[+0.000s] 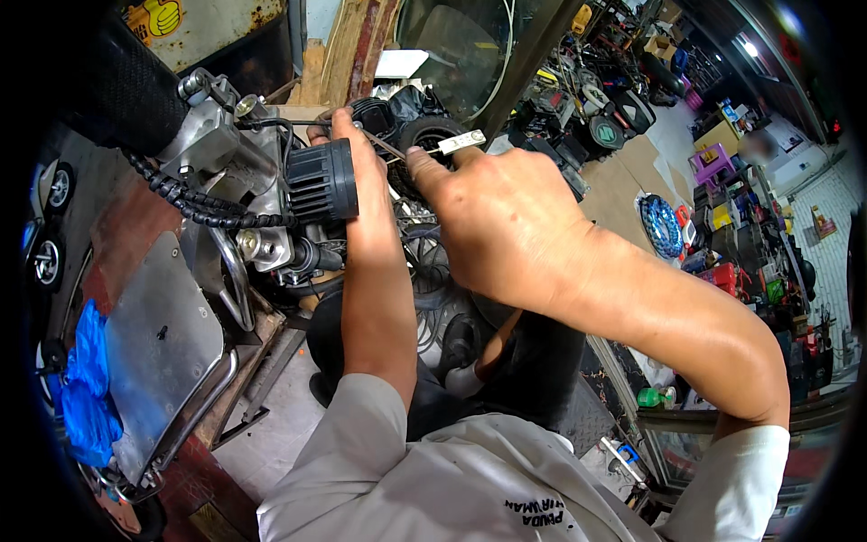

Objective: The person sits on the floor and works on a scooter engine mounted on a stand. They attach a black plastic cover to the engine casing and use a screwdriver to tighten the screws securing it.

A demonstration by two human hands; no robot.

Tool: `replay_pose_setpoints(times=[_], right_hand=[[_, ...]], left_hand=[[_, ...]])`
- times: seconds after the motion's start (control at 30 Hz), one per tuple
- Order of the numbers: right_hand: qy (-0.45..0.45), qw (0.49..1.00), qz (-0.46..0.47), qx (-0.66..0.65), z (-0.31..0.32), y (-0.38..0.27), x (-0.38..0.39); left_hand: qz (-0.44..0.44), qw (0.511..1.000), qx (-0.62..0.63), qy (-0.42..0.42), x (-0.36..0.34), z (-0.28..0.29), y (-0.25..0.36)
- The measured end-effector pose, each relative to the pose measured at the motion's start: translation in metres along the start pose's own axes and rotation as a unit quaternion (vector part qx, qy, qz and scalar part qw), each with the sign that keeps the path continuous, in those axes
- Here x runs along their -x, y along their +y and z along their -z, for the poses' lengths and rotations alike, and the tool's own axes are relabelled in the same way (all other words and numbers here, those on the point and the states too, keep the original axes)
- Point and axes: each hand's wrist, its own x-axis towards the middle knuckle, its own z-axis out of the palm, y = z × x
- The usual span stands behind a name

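Observation:
Reaching behind a round black finned lamp [322, 181], my left hand [359, 144] has its fingers bent near a black cable. The lamp hides part of that hand, and what it grips cannot be made out. My right hand [506, 212] is closed around a slim hand tool [462, 142] with a pale flat end. A thin metal shaft [379, 144] runs from the right fingers toward the left hand. Beside the lamp stands a silver metal bracket [212, 149], with a black wrapped cable [194, 200] curving below it.
A bare metal plate [167, 334] on a tubular frame and a blue plastic bag [88, 388] are at left. Loose cables [432, 271] hang below my arms. Tools and parts crowd the floor at right, near a blue coil [661, 226] and a purple stool [713, 164].

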Motion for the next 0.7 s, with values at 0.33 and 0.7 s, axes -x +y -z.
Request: replay_pose_setpoints(times=[0.33, 0.7], right_hand=[[0.009, 0.999, -0.029, 0.026, 0.002, -0.021, -0.006], [0.036, 0.998, -0.040, 0.029, -0.001, -0.038, -0.010]], left_hand=[[-0.043, 0.970, -0.234, -0.043, 0.029, 0.017, 0.032], [-0.103, 0.936, -0.321, -0.102, 0.013, 0.032, 0.012]])
